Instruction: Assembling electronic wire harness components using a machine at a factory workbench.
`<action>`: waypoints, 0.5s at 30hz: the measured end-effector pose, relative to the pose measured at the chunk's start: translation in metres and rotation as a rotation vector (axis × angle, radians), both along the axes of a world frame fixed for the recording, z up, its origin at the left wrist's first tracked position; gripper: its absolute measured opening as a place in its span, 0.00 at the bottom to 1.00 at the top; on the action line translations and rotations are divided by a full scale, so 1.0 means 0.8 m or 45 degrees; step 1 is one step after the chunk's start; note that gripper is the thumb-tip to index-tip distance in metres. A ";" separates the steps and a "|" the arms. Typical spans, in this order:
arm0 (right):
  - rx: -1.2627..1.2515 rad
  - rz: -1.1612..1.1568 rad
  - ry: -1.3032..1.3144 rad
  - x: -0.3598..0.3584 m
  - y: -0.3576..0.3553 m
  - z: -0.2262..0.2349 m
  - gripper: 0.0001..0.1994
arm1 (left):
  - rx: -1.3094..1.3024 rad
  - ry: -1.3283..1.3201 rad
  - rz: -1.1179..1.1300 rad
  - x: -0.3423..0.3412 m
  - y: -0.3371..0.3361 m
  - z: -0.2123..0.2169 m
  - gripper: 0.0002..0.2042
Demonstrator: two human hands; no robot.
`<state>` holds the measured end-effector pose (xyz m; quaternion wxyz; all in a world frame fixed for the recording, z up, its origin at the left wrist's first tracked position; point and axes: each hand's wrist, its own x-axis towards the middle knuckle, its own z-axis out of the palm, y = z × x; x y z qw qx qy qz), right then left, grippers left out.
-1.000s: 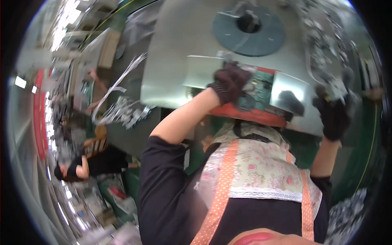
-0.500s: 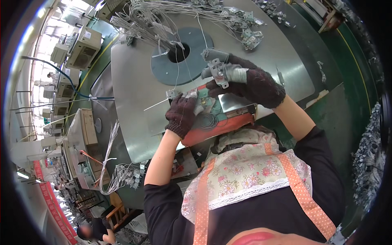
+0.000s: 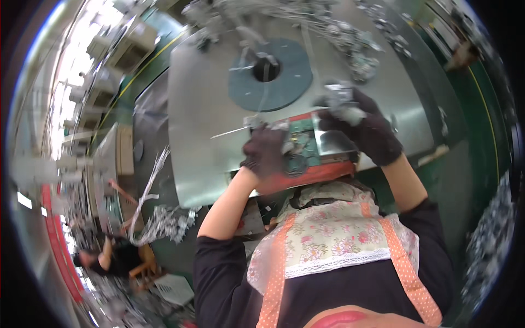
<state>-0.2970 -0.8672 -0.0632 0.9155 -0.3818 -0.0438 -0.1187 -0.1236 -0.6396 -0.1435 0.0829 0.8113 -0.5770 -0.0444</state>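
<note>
My left hand (image 3: 265, 152), in a dark knitted glove, is closed at the left end of a red tray (image 3: 320, 176). Its fingers pinch a small metal connector (image 3: 253, 121), from which a thin white wire (image 3: 229, 133) sticks out leftward. My right hand (image 3: 374, 128), gloved alike, is raised over the tray's right side, its fingers wrapped round a silvery metal bracket (image 3: 340, 94). Motion smears both hands and the bracket's details. In the tray lie a green circuit board (image 3: 302, 136), a shiny metal plate (image 3: 334, 141) and a dark coil of wire (image 3: 296, 165).
A blue-grey disc (image 3: 298, 90) with a dark centre hole lies on the metal table (image 3: 199, 109). Wire bundles with metal ends (image 3: 361, 57) heap along its far side. Another wire bundle (image 3: 169, 221) lies lower left. Farther left, a person (image 3: 117, 259) sits by a wooden chair.
The whole view has shifted, moving the table rightward in it. My right hand has drawn back to the right with the bracket, uncovering more of the board and metal plate. My left hand keeps its place.
</note>
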 end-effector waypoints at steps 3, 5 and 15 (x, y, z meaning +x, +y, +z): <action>-0.007 -0.234 0.279 -0.007 0.008 0.004 0.25 | -0.034 0.079 0.130 0.002 0.009 -0.026 0.35; -1.029 -0.558 0.386 -0.024 0.003 -0.024 0.22 | -0.324 -0.127 0.052 -0.004 -0.003 -0.008 0.21; -1.136 -0.077 0.215 0.045 0.045 -0.063 0.26 | -0.120 0.032 0.141 -0.011 0.005 0.012 0.11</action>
